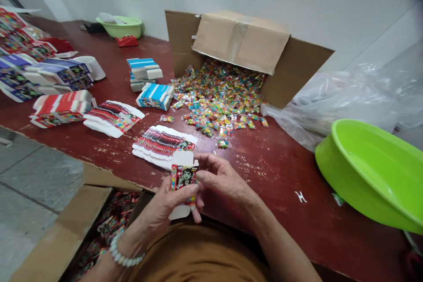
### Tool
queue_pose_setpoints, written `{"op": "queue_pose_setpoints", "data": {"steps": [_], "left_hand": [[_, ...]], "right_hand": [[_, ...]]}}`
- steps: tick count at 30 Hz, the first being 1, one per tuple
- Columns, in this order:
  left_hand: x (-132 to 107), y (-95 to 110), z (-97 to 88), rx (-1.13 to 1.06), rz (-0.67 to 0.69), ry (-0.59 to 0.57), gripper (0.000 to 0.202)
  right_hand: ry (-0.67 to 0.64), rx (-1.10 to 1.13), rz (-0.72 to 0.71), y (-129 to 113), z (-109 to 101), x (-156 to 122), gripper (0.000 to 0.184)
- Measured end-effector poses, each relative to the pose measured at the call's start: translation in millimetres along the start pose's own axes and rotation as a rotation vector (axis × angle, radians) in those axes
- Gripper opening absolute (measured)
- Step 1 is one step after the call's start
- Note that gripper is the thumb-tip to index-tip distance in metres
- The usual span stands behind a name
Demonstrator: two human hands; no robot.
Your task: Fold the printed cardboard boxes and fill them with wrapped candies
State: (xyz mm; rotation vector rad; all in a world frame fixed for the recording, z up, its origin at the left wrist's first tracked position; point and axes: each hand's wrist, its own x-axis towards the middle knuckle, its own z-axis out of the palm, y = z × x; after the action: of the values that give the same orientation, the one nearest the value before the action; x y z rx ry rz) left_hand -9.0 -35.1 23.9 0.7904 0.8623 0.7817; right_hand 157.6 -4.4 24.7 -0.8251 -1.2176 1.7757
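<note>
A small printed red carton [183, 177], its white flaps open at top and bottom, is held at the near edge of the dark red table [284, 172]. My left hand [172, 205] wraps round it from below, thumb across its front. My right hand [220, 180] pinches its right side with curled fingers. Just beyond my hands lies a stack of flat unfolded cartons [163, 144]. Further back, a heap of small colourful candy packets [218, 94] spills from a tipped cardboard box [244, 48].
A bright green basin [373, 172] sits at the right edge, crumpled clear plastic [346, 97] behind it. Flat carton stacks, red [59, 108], blue [155, 95] and purple [49, 75], cover the left. An open cardboard box [109, 220] of filled cartons stands below the table.
</note>
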Motion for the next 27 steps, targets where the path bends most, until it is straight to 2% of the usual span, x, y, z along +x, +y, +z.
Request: {"op": "queue_pose_setpoints", "data": {"steps": [2, 5, 9, 11, 13, 14, 17, 21, 24, 27], "left_hand": [[4.9, -2.2, -0.5, 0.005, 0.032, 0.044, 0.028], [10.3, -3.7, -4.5, 0.096, 0.080, 0.110, 0.030], [8.2, -2.9, -5.9, 0.106, 0.258, 0.354, 0.058], [4.3, -3.0, -3.3, 0.090, 0.353, 0.452, 0.069], [0.5, -3.4, -0.1, 0.130, 0.408, 0.498, 0.069], [-1.0, -3.4, 1.1, 0.158, 0.423, 0.513, 0.066], [-3.3, -2.2, 2.3, 0.204, 0.429, 0.542, 0.056], [-2.3, 1.1, -1.9, 0.226, 0.354, 0.524, 0.040], [-0.7, 3.3, -5.2, 0.186, 0.272, 0.479, 0.037], [0.3, 5.3, -7.5, 0.164, 0.207, 0.436, 0.039]], "right_hand": [[0.000, 0.006, 0.069, 5.1, 4.4, -3.2, 0.035], [0.152, -0.155, 0.029, 2.5, 7.5, -1.5, 0.024], [0.293, -0.348, -0.063, -6.2, 5.7, 4.6, 0.015], [0.333, -0.308, -0.050, -4.4, 5.9, 5.7, 0.028], [0.354, -0.233, -0.056, 1.6, 7.6, 5.7, 0.043], [0.350, -0.206, -0.071, 5.2, 8.7, 5.6, 0.044], [0.314, -0.147, -0.119, 13.9, 11.0, 5.5, 0.032], [0.315, -0.096, -0.127, 13.9, 7.7, 6.4, 0.030], [0.260, -0.091, -0.054, 9.1, 0.5, 8.3, 0.035], [0.195, 0.010, 0.074, 6.1, -5.8, 11.9, 0.039]]}}
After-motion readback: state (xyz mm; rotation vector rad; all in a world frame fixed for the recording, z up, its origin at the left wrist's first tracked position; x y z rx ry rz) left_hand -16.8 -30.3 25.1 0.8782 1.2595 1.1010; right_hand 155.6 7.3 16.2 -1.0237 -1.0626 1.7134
